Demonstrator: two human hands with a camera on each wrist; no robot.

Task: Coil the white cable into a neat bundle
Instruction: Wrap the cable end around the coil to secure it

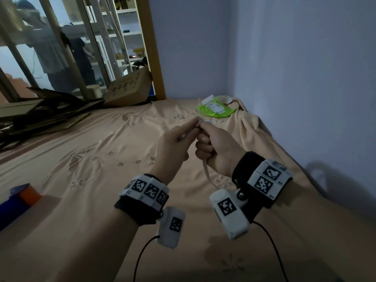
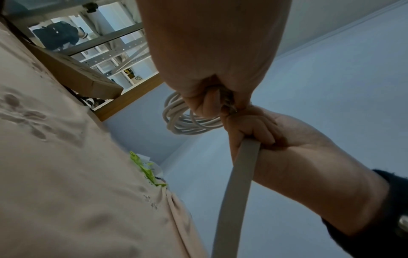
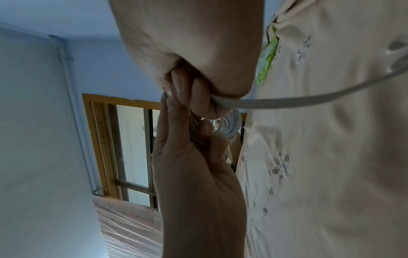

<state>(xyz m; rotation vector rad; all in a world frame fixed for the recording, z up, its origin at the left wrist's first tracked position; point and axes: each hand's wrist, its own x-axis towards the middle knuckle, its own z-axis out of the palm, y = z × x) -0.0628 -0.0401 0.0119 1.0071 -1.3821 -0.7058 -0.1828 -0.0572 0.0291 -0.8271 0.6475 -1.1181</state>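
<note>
Both hands meet above the peach bedsheet (image 1: pixel 97 159). My left hand (image 1: pixel 195 124) pinches the gathered loops of the white cable coil (image 2: pixel 187 120) between thumb and fingers; the coil hangs on the far side of the hands and is mostly hidden in the head view. My right hand (image 1: pixel 203 139) is fisted round the cable's flat loose tail (image 1: pixel 208 174), right against the left hand's fingertips. In the left wrist view the tail (image 2: pixel 238 183) runs down from the right fist (image 2: pixel 253 125). In the right wrist view the coil (image 3: pixel 229 125) shows behind the left hand (image 3: pixel 194 165).
A green packet (image 1: pixel 216 108) lies at the bed's far corner by the blue wall. A cardboard box (image 1: pixel 130 88) and flattened cardboard (image 1: pixel 40 112) sit at the far left. A blue and orange box (image 1: pixel 18 200) lies near left. A person stands behind the glass door (image 1: pixel 61 51).
</note>
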